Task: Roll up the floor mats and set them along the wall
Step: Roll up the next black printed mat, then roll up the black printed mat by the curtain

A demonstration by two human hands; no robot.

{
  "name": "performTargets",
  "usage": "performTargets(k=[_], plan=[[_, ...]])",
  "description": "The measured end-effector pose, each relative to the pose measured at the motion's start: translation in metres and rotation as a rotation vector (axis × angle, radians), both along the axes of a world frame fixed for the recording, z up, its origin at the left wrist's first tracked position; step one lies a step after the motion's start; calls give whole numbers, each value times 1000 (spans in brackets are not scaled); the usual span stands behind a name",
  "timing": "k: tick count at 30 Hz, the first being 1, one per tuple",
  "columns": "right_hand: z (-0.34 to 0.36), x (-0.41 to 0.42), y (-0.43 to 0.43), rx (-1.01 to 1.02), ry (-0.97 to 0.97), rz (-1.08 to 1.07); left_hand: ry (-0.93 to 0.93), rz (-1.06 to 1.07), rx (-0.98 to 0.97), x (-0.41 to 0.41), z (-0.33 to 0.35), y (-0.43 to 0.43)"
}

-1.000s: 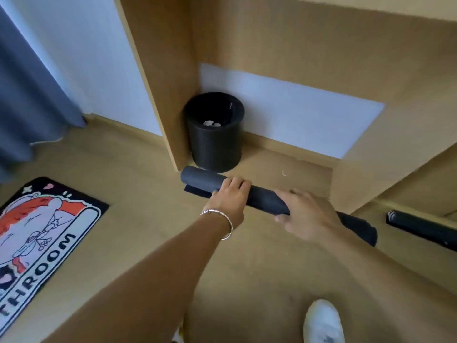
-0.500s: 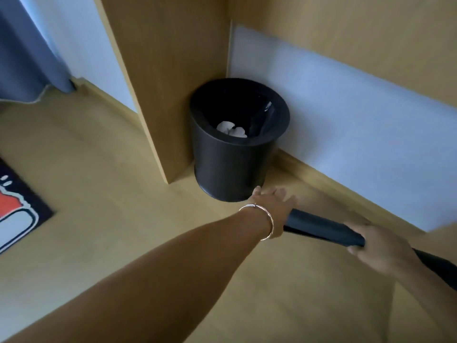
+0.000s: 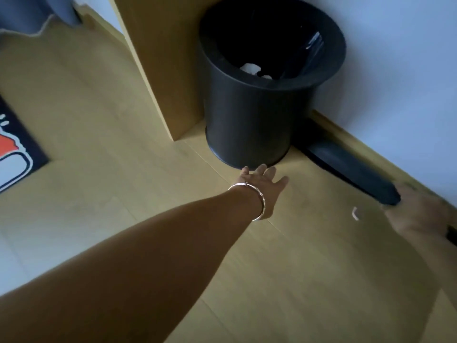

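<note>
A black rolled-up mat point(image 3: 346, 167) lies on the wooden floor along the baseboard of the white wall, its left end behind the black bin point(image 3: 249, 115). My left hand point(image 3: 263, 186), with a bracelet on the wrist, hovers with fingers spread just in front of the bin's base and holds nothing. My right hand point(image 3: 420, 211) covers the roll farther right; it is blurred, so its grip is unclear. A flat printed mat point(image 3: 17, 154) with orange and white artwork lies at the left edge.
A wooden furniture panel point(image 3: 158, 70) stands upright left of the bin. The bin holds crumpled white paper. A grey curtain point(image 3: 29, 13) hangs at top left. A small white scrap point(image 3: 355, 213) lies on the floor near the roll.
The roll has gone from in front of the bin to the floor against the baseboard. My left hand has let go of it and opened. The view has moved closer and lower.
</note>
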State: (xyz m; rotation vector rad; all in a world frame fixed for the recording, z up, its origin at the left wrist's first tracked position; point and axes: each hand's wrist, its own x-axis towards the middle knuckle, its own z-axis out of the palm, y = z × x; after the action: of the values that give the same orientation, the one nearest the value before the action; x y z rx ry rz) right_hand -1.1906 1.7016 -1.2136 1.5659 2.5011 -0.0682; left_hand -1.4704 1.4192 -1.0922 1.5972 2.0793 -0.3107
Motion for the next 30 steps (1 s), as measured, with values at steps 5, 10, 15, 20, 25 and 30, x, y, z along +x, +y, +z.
performTargets(k=[5, 10, 15, 20, 25, 30], plan=[[96, -70, -96, 52, 21, -213, -36, -23, -27, 14, 1, 4], [92, -66, -93, 12, 21, -197, -66, -85, 2, 46, 8, 14], [94, -61, -102, -10, 46, -155, -103, -116, 47, 75, 7, 20], [90, -52, -96, 34, -29, -96, -114, -152, 36, 88, 11, 12], [85, -49, -85, 89, -83, -143, -141, -117, 40, 77, 18, 3], [75, -61, -94, 12, -35, -313, -104, -82, -20, 55, 24, -22]])
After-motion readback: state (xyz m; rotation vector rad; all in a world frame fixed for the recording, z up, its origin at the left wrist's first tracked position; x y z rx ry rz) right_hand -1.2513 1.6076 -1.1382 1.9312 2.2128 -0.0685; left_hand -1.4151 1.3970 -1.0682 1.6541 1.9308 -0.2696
